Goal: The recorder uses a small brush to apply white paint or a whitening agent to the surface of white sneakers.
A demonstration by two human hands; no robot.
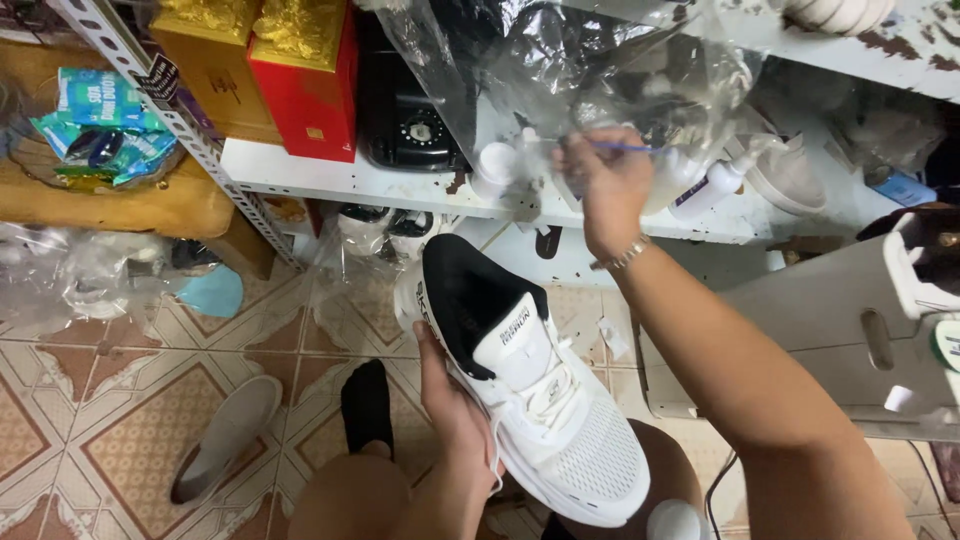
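Observation:
My left hand (455, 405) grips a white mesh sneaker (530, 390) with a black heel collar, holding it by its side above my lap, heel pointing away from me. My right hand (605, 180) is raised over the white shelf (330, 180), fingers pinched on a thin blue-handled brush (630, 148) that points right. A metal bracelet (625, 255) sits on that wrist. The brush is close to small white bottles (495, 165) under a clear plastic bag (570, 70).
Red and yellow boxes (305, 90) and a black dial telephone (410, 125) stand on the shelf. A grey shoe (225, 435) lies on the patterned tile floor beside my black-socked foot (365, 405). A grey machine case (830, 330) is at the right.

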